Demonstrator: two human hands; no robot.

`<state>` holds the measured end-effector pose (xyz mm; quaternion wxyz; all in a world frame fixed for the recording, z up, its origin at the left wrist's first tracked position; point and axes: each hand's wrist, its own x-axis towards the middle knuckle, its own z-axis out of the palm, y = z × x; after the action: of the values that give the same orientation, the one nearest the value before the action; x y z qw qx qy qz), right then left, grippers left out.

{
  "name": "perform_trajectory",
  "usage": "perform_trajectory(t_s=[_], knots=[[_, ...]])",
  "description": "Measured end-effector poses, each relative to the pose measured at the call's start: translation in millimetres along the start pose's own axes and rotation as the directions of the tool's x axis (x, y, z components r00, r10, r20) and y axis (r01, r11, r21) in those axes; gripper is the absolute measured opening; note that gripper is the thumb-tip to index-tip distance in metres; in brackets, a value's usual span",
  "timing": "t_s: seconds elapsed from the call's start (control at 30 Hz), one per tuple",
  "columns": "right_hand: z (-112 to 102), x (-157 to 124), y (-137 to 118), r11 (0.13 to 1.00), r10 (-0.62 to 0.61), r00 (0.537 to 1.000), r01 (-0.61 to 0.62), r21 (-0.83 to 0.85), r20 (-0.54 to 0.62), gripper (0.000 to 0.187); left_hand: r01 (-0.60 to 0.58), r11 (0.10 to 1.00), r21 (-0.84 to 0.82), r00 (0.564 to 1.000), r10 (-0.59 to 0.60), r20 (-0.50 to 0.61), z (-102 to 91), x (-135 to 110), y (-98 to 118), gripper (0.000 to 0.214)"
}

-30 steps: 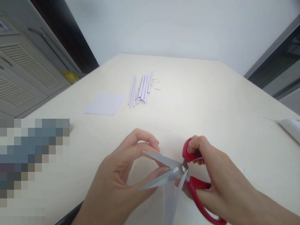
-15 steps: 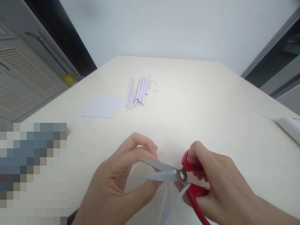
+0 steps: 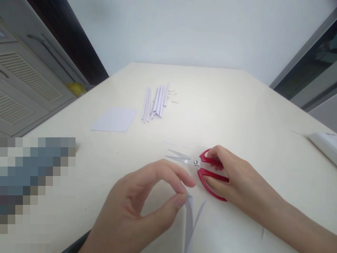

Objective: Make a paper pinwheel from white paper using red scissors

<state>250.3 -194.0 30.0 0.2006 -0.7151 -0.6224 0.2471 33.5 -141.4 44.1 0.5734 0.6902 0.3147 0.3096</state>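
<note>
Between thumb and index finger, my left hand pinches the top of a narrow white paper strip, which hangs down past the bottom edge of the view. A second thin length of paper slants beside it. My right hand grips red-handled scissors by their handles, the blades slightly parted and pointing left, at or just above the table. Nothing lies between the blades. The scissors sit beyond my left fingertips, apart from the strip.
Several rolled white paper tubes lie at the back of the cream table, with small scraps to their right. A flat white paper sheet is left of them. A white object rests at the right edge. A blurred patch covers the lower left.
My right hand has carried the scissors away from my left fingers, forward and down toward the table. My left hand still pinches the strip and has shifted slightly right.
</note>
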Motion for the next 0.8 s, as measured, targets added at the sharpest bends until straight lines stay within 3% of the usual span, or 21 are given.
perform_trajectory(t_s=[0.3, 0.43, 0.6, 0.73, 0.8], knots=[[4.1, 4.0, 4.4, 0.979, -0.158, 0.988, 0.157, -0.128, 0.002, 0.018, 0.099, 0.992, 0.079, 0.994, -0.102, 0.035, 3.9, 2.1, -5.1, 0.018], [4.1, 2.6, 4.0, 0.971, -0.213, 0.977, 0.211, -0.111, -0.003, 0.021, 0.119, 0.989, 0.092, 0.993, -0.120, 0.012, 2.6, 5.7, -9.3, 0.016], [-11.9, -0.6, -5.6, 0.966, -0.167, 0.986, 0.165, 0.198, -0.008, 0.011, 0.225, 0.973, -0.047, 0.973, -0.227, -0.032, -2.3, 11.7, -12.7, 0.013], [-30.3, -5.0, -14.1, 0.850, -0.145, 0.985, 0.076, 0.521, 0.093, 0.055, 0.278, 0.946, -0.166, 0.949, -0.297, -0.102, -5.6, 14.2, -11.9, 0.020], [-34.0, -7.1, -15.7, 0.797, -0.145, 0.985, 0.057, 0.601, 0.099, 0.062, 0.272, 0.939, -0.210, 0.942, -0.304, -0.140, -7.0, 15.2, -11.7, 0.021]])
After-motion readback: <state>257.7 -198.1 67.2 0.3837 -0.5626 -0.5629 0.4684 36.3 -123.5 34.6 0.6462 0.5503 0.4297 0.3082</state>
